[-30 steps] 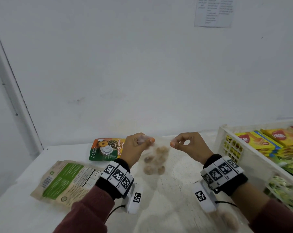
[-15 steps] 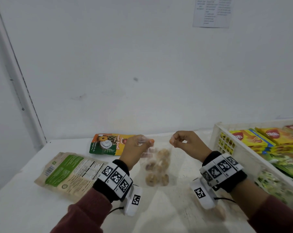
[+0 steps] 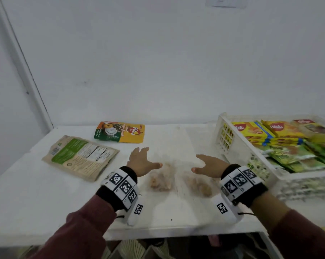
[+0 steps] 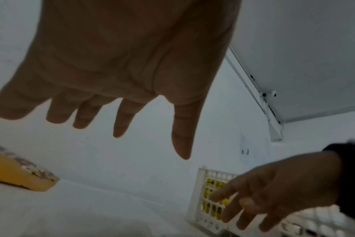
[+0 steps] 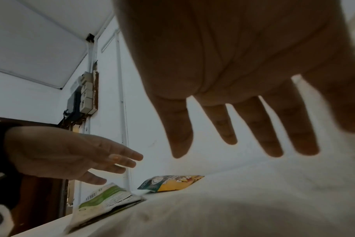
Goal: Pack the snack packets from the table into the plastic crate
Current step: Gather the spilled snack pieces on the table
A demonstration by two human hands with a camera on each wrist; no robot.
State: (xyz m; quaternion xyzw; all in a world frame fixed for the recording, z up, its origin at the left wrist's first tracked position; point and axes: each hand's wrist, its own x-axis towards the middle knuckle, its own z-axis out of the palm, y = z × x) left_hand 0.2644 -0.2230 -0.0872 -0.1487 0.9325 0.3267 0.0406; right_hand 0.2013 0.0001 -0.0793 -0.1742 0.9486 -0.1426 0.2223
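white table (image 3: 46,202) | left hand (image 3: 140,162) grip spread, empty | right hand (image 3: 211,166) grip spread, empty

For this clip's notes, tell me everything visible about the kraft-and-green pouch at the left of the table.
The kraft-and-green pouch is a flat, tan, paper-look packet with a green panel, a white nutrition table and a barcode near one corner. It lies flat on the white table, turned at an angle, at the left, nearer the person than the yellow pineapple pouch, with a gap between them. Nothing touches it but the table; the left hand hovers open to its right. Its small print is unreadable.
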